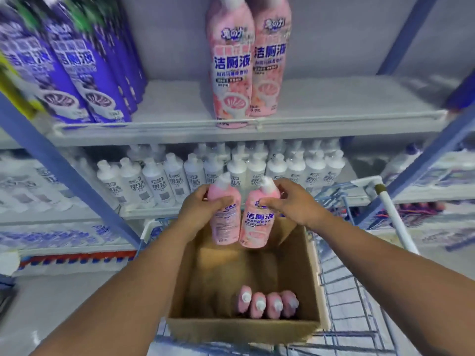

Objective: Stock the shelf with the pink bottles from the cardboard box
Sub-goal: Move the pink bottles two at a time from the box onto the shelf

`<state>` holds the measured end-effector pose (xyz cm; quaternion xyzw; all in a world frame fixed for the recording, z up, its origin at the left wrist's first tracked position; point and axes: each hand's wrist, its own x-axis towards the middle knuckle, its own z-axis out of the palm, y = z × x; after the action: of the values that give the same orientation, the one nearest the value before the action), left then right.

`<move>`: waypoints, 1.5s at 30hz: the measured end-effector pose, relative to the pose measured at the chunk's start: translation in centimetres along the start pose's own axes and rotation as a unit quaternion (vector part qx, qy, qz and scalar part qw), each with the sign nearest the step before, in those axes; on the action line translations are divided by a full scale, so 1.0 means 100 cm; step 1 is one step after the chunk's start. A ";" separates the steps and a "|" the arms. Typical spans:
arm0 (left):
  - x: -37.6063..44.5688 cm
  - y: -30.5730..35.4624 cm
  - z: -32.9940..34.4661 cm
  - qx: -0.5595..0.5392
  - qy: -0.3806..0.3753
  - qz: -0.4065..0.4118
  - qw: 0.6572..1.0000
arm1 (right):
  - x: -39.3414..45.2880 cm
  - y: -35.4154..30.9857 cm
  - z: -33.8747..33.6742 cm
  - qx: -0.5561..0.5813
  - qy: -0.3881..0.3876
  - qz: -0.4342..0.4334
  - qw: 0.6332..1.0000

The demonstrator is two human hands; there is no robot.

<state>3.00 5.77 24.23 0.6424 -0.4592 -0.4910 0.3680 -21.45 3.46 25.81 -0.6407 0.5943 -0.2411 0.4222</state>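
My left hand (198, 209) grips a pink bottle (225, 224) by its shoulder, back label toward me. My right hand (295, 201) holds a second pink bottle (257, 224) near its neck, front label showing. Both bottles hang upright side by side above the far end of the open cardboard box (195, 278). Several more pink bottles (267, 303) stand in the box's near end, white caps up. Two pink bottles (232, 62) stand together on the upper shelf (334, 104), at its front edge.
The box sits in a blue wire cart (347, 286) with a white handle at right. Purple bottles (72, 65) fill the upper shelf's left part. White bottles (218, 173) crowd the shelf below. Blue uprights (64, 163) frame the bay.
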 end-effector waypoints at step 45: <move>0.057 0.304 0.084 0.059 0.247 0.305 0.918 | 0.137 -0.137 -0.248 0.142 0.154 -0.226 0.951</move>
<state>-11.58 -9.19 48.60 0.5925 -0.5554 -0.1529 0.5631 -31.44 -16.96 47.59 -0.6470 0.4515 -0.5076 0.3463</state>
